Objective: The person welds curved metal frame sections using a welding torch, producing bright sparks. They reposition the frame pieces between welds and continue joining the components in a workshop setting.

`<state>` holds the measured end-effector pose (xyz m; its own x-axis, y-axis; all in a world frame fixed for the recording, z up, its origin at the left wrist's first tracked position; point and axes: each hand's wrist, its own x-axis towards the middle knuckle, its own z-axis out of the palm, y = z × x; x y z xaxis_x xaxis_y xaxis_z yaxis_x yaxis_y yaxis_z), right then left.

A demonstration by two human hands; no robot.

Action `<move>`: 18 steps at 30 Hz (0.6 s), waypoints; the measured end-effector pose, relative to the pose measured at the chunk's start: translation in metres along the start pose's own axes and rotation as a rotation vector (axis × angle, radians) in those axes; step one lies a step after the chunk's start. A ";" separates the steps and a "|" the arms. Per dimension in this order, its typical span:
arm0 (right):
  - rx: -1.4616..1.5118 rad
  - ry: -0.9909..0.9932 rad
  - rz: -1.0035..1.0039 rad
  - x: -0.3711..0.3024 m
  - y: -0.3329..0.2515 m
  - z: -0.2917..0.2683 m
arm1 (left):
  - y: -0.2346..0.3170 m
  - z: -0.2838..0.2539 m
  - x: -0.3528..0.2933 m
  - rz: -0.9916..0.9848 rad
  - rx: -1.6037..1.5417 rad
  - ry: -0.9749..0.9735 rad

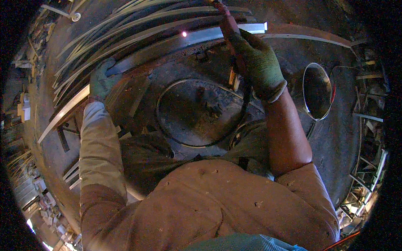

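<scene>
My left hand, in a greyish-green work glove, is closed round a long metal bar that runs across in front of me. A small pinkish-white spot glows on the bar's upper edge. To the right, my right hand, also gloved, grips the reddish handle of a welding electrode holder, its tip pointing away from me past the bar's right end. A dark cable drops from beneath this hand and lies in a wide loop on the ground between my legs. The holder's jaw is too dark to make out.
Several long thin metal strips lie in curved rows beyond the bar. A round bucket-like container stands at the right. Metal scraps and frames line the right edge, and boxes and offcuts pile up at the left.
</scene>
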<state>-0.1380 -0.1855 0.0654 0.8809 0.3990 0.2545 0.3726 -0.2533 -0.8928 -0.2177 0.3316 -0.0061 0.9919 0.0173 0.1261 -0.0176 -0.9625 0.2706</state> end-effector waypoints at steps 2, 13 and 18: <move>-0.031 0.005 -0.044 0.001 -0.004 0.002 | -0.012 0.008 0.001 0.016 0.045 0.046; 0.152 0.019 0.376 0.005 -0.012 0.002 | -0.023 0.008 0.007 -0.008 0.127 0.002; -0.020 -0.046 0.067 0.002 -0.006 0.007 | 0.003 -0.011 0.010 -0.009 0.159 -0.015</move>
<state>-0.1401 -0.1767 0.0684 0.8898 0.4207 0.1770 0.3196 -0.2976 -0.8996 -0.2097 0.3323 0.0064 0.9937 0.0231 0.1098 0.0103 -0.9931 0.1166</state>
